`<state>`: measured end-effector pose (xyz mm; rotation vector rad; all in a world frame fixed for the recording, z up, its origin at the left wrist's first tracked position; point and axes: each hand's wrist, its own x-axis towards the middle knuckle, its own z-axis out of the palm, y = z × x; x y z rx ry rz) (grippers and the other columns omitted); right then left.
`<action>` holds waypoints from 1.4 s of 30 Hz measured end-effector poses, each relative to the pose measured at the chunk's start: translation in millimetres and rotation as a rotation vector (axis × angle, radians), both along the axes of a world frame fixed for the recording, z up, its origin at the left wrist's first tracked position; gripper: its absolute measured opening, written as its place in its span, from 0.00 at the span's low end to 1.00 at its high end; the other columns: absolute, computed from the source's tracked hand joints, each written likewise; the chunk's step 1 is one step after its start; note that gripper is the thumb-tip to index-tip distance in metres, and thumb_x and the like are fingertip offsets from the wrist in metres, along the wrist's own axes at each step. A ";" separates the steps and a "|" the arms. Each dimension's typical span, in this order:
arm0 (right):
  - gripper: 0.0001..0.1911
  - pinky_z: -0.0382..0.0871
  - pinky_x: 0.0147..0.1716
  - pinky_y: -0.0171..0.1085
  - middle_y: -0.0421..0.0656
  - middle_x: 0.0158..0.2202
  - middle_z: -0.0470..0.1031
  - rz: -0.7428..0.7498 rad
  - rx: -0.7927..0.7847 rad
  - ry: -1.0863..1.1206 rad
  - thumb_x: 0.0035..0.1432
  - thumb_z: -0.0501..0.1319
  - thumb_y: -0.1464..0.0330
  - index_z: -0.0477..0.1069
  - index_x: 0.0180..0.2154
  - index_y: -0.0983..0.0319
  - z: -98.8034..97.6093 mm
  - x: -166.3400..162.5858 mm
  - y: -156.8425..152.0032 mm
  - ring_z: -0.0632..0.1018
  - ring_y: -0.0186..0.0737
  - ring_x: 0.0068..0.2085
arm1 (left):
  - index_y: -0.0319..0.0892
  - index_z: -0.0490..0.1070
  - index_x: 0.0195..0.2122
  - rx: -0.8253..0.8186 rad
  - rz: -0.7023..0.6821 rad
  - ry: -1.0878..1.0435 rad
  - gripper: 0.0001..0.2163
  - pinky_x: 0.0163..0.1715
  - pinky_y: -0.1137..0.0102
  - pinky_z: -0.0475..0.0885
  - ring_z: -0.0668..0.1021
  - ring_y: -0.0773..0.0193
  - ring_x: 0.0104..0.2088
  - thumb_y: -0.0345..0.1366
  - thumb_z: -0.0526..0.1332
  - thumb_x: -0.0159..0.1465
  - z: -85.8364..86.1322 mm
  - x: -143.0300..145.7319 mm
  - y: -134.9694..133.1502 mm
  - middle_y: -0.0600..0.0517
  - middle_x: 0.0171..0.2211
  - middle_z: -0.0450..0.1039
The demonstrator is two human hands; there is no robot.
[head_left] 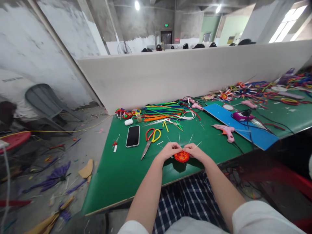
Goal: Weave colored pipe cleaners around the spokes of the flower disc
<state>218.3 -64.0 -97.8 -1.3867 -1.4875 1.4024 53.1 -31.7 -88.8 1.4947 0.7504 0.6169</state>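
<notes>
My left hand (172, 150) and my right hand (194, 151) hold a small round woven piece (181, 156), red and orange, between them near the table's front edge. Thin pale spokes stick out around it, past my fingers. The fingers of both hands are closed on its upper rim, and they cover part of it. Left of my hands lie scissors (149, 143) with one red and one yellow handle, blades toward me. Beyond them is a black-screened phone (133, 136). A pink glue gun (226, 131) rests to the right of my right hand.
Green, orange and white pipe-cleaner-like strips (163, 112) lie by the white partition (151, 78). A white case (128, 122) sits behind the phone. A blue board (240, 126) bears a purple device (242, 116). Cords trail at right. Scraps litter the floor.
</notes>
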 end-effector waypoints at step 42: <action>0.23 0.52 0.21 0.30 0.40 0.18 0.66 -0.376 0.415 -0.604 0.52 0.43 0.56 0.66 0.18 0.62 -23.4 -44.9 139.9 0.64 0.31 0.22 | 0.40 0.61 0.42 -0.036 0.546 -0.233 0.14 0.16 0.76 0.69 0.72 0.70 0.23 0.35 0.54 0.53 -25.3 -14.8 92.0 0.49 0.34 0.68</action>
